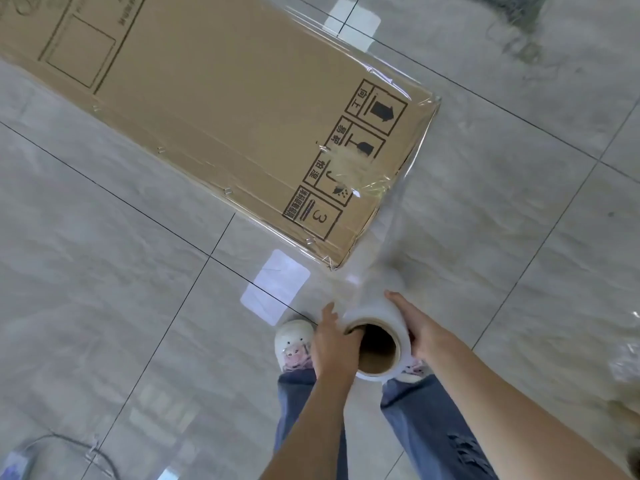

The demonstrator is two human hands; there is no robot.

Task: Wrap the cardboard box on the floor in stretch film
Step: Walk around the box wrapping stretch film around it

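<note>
- The cardboard box (221, 119) is lying flat on the tiled floor (104, 306), ahead and to the left of us; its long axis is running from upper left down to the near short end, just ahead of our hands.
- Stretch film (398, 216) is already clinging round that end and trailing down to the roll (377, 344) we are holding.
- Our left hand (334, 341) is hooking fingers into the roll's core; our right hand (420, 332) is cupping its outer side, fingers curled round it.
- We are judging the left hand nearer the box corner; the next pass has to clear that corner.
- Our slippers (294, 341) are standing right under the roll; a cable (69, 448) is lying well apart; loose film (627, 362) is sitting at the right edge.
</note>
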